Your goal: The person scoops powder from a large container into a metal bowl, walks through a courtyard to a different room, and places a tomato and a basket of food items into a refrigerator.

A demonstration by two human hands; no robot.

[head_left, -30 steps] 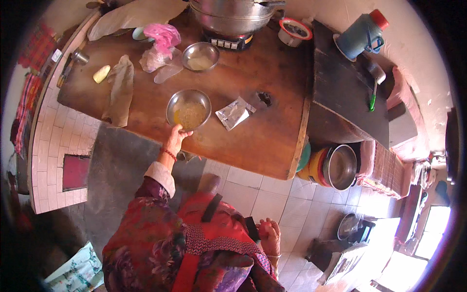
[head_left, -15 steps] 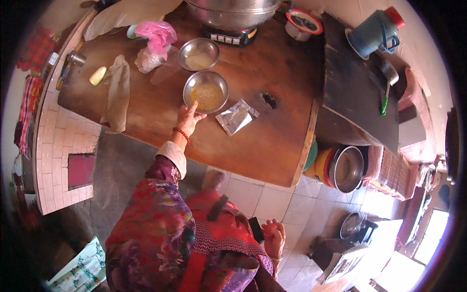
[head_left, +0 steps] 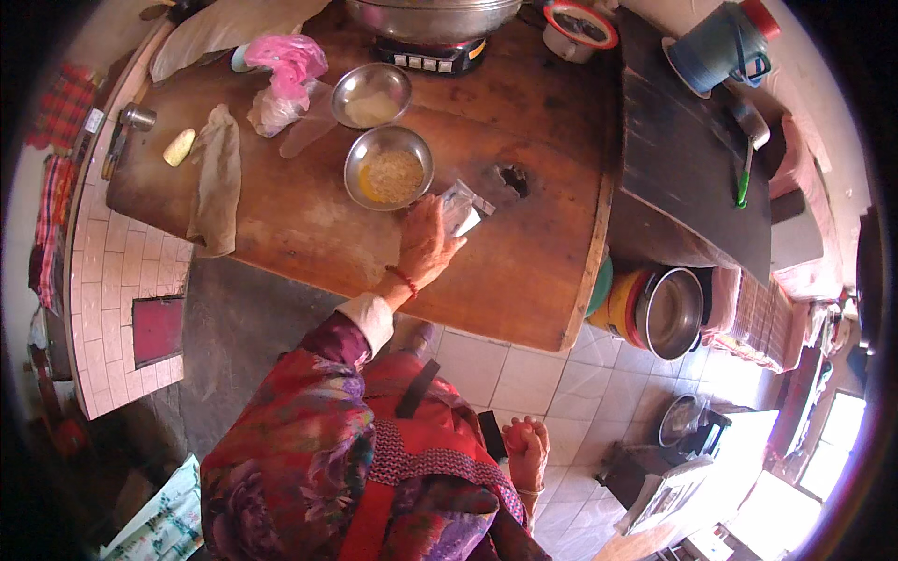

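My left hand (head_left: 426, 245) is over the near-left part of a small clear packet (head_left: 465, 208) on the wooden table, hiding some of it. Its thumb is apart from the fingers, and I see no firm hold on the packet. Just beyond lies a steel bowl (head_left: 350, 168) with yellow-brown grainy contents (head_left: 393, 176). Behind it, a second steel bowl (head_left: 338, 93) contains something pale. My right hand (head_left: 528, 444) is low at my right side, away from the table. Its fingers are curled round something reddish that I cannot make out.
A large steel basin (head_left: 435, 21) stands on an electric cooker (head_left: 432, 62) at the back. Pink plastic bags (head_left: 285, 70), a cloth (head_left: 217, 178) and a pale yellow piece (head_left: 179, 148) lie left. A hole (head_left: 514, 181) breaks the tabletop. Stacked pots (head_left: 669, 313) stand right, below the table's edge.
My left hand has let go of the near steel bowl's rim and moved right and nearer, onto the packet. My right hand stays low and curled. The view has shifted slightly.
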